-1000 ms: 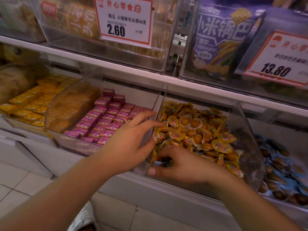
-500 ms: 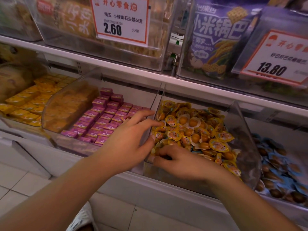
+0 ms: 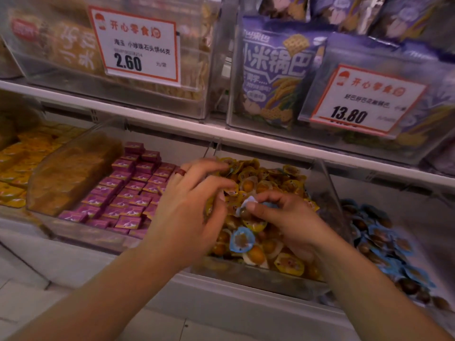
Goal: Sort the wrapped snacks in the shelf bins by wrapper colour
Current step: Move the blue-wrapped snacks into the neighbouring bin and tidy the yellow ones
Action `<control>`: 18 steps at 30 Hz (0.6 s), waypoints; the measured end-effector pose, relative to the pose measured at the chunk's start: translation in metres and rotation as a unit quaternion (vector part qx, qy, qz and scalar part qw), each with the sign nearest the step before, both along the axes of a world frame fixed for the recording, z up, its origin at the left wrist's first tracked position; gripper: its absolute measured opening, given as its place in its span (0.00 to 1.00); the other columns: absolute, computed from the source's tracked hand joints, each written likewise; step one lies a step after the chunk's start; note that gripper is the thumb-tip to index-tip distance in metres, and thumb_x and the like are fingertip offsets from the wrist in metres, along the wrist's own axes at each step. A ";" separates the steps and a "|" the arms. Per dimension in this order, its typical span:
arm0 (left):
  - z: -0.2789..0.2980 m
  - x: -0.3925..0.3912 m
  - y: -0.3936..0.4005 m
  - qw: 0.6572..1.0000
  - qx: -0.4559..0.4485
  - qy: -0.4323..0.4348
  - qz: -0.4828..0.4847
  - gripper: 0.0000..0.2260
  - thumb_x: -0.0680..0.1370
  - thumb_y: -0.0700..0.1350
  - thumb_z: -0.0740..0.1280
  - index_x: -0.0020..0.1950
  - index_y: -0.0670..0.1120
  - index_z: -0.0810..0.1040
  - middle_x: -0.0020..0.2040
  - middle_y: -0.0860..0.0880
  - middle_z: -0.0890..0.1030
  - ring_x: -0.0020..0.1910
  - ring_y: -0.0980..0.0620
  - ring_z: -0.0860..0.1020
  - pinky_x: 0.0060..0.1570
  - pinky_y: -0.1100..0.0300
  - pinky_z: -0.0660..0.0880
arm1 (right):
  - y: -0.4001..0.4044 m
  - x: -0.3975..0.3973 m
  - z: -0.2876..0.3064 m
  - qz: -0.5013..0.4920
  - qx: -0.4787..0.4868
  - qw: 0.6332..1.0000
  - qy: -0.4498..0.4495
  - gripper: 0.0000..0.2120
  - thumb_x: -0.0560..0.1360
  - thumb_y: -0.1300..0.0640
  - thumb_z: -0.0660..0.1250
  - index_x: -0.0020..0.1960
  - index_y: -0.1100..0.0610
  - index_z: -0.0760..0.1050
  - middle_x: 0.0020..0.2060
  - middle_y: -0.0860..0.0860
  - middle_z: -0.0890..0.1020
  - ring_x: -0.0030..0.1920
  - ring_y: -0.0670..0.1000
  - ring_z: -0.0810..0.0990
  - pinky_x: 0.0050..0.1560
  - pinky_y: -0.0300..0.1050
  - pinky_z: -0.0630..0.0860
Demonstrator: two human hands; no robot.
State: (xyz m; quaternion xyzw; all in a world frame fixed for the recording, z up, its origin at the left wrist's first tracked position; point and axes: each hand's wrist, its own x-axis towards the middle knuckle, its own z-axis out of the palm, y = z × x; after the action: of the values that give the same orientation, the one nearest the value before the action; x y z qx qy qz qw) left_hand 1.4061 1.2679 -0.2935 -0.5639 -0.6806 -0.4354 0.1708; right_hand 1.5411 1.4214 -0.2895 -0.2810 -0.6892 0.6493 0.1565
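I was at the picking-out step, both hands down in the clear plastic bin (image 3: 258,279) heaped with small round snack cups in yellow wrappers (image 3: 261,183). My right hand (image 3: 288,217) had its thumb and forefinger curled round one round cup with a pale blue foil lid (image 3: 248,205), pinching it just above the yellow heap near the middle of the bin. My left hand (image 3: 189,207) hung over the bin's left edge with its fingers loosely bent toward the pile; I could not tell whether they pinched a wrapper or merely touched the heap. A second blue-lidded cup (image 3: 242,239) lay in plain sight among the yellow ones, toward the front of the bin, between my two wrists.

The bin on the right (image 3: 418,242) held the blue-wrapped cups (image 3: 379,232), across the clear sloping divider (image 3: 327,193). To my left sat rows of small purple-pink wrapped blocks (image 3: 128,193), and beyond them flat yellow-orange packets (image 3: 14,173).

As I judged it, the next move called for lifting the pinched cup clear of the heap, carrying it over the divider without snagging, and dropping it among its own colour. Then the stray at the front wanted the same treatment. The foil edges looked thin and slippery, so a firm pinch on the rim seemed wise
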 end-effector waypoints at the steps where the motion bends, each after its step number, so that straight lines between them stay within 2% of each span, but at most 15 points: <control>1: -0.001 0.007 0.006 0.999 -0.007 -0.026 -0.018 0.11 0.78 0.45 0.63 0.57 0.48 0.80 0.64 0.53 0.76 0.62 0.53 0.74 0.60 0.62 0.68 | 0.002 0.000 0.003 -0.024 -0.071 0.997 0.019 0.03 0.74 0.59 0.72 0.47 0.56 0.81 0.41 0.51 0.86 0.39 0.46 0.82 0.37 0.40 0.77; 3: -0.007 0.021 0.018 0.992 -0.057 -0.104 -0.046 0.13 0.78 0.48 0.63 0.63 0.52 0.77 0.65 0.57 0.72 0.63 0.58 0.73 0.62 0.64 0.69 | 0.005 0.003 0.005 -0.057 -0.153 0.985 0.059 0.04 0.75 0.59 0.69 0.50 0.57 0.80 0.41 0.52 0.85 0.40 0.47 0.82 0.38 0.42 0.78; 5: -0.015 0.028 0.030 0.973 -0.140 -0.169 -0.073 0.20 0.78 0.49 0.66 0.70 0.56 0.69 0.68 0.58 0.70 0.66 0.58 0.72 0.64 0.63 0.70 | 0.007 0.005 0.003 -0.083 -0.166 0.978 0.092 0.03 0.77 0.61 0.68 0.49 0.57 0.80 0.42 0.54 0.85 0.41 0.49 0.83 0.36 0.44 0.80; 7: -0.022 0.025 0.039 0.949 -0.256 -0.165 -0.080 0.29 0.78 0.48 0.66 0.77 0.56 0.60 0.72 0.54 0.68 0.69 0.53 0.71 0.66 0.58 0.69 | 0.009 0.008 0.002 -0.108 -0.102 0.984 0.094 0.07 0.78 0.63 0.67 0.44 0.54 0.82 0.43 0.57 0.85 0.41 0.51 0.84 0.35 0.45 0.82; 8: -0.024 0.022 0.041 0.939 -0.308 -0.135 -0.069 0.31 0.77 0.46 0.66 0.78 0.55 0.57 0.74 0.51 0.67 0.70 0.50 0.70 0.67 0.57 0.68 | 0.013 0.011 0.000 -0.114 -0.030 0.990 0.074 0.09 0.78 0.63 0.67 0.43 0.53 0.82 0.43 0.57 0.85 0.40 0.50 0.83 0.35 0.44 0.82; 10: -0.027 0.016 0.043 0.927 -0.363 -0.087 -0.045 0.31 0.75 0.42 0.64 0.77 0.53 0.61 0.71 0.49 0.69 0.68 0.47 0.71 0.66 0.57 0.68 | 0.024 0.020 -0.001 -0.105 0.167 0.980 -0.017 0.08 0.79 0.60 0.67 0.43 0.51 0.81 0.42 0.55 0.84 0.37 0.44 0.82 0.35 0.41 0.81; 11: -0.027 0.015 0.043 0.921 -0.382 -0.074 -0.037 0.28 0.74 0.42 0.63 0.75 0.54 0.65 0.68 0.50 0.71 0.66 0.46 0.72 0.65 0.57 0.68 | 0.029 0.024 -0.001 -0.089 0.231 0.967 -0.062 0.07 0.79 0.58 0.67 0.45 0.50 0.81 0.43 0.53 0.84 0.38 0.45 0.82 0.38 0.43 0.82; 13: -0.025 0.016 0.043 0.905 -0.421 -0.059 -0.015 0.20 0.74 0.44 0.65 0.66 0.55 0.72 0.61 0.50 0.72 0.62 0.45 0.74 0.60 0.57 0.70 | 0.035 0.028 -0.002 -0.057 0.252 0.960 -0.103 0.05 0.80 0.55 0.66 0.48 0.48 0.80 0.44 0.52 0.84 0.43 0.51 0.84 0.44 0.53 0.83; 14: -0.024 0.016 0.043 0.897 -0.438 -0.056 -0.006 0.17 0.74 0.45 0.67 0.62 0.54 0.74 0.59 0.49 0.71 0.60 0.45 0.74 0.59 0.57 0.71 | 0.036 0.029 -0.002 -0.050 0.260 0.958 -0.109 0.05 0.80 0.54 0.66 0.49 0.47 0.80 0.44 0.51 0.84 0.44 0.53 0.84 0.44 0.54 0.83; 16: -0.021 0.015 0.044 0.885 -0.463 -0.060 0.000 0.17 0.73 0.47 0.71 0.60 0.53 0.76 0.58 0.49 0.72 0.59 0.46 0.76 0.58 0.56 0.72 | 0.035 0.031 0.001 -0.053 0.302 0.946 -0.104 0.05 0.80 0.51 0.66 0.49 0.45 0.80 0.44 0.46 0.84 0.45 0.48 0.82 0.45 0.46 0.81; 18: -0.018 0.015 0.045 0.881 -0.468 -0.073 -0.004 0.18 0.72 0.46 0.74 0.61 0.53 0.77 0.58 0.49 0.74 0.57 0.49 0.77 0.57 0.57 0.74 | 0.034 0.033 0.003 -0.070 0.337 0.935 -0.083 0.05 0.80 0.51 0.65 0.51 0.45 0.80 0.46 0.44 0.83 0.48 0.45 0.81 0.47 0.43 0.77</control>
State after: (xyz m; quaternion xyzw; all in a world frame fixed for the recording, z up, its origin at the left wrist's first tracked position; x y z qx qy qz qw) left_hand 1.4210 1.3131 -0.3114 -0.5471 -0.8136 -0.1069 -0.1650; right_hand 1.5742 1.4555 -0.2864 -0.3121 -0.8565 0.3410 0.2295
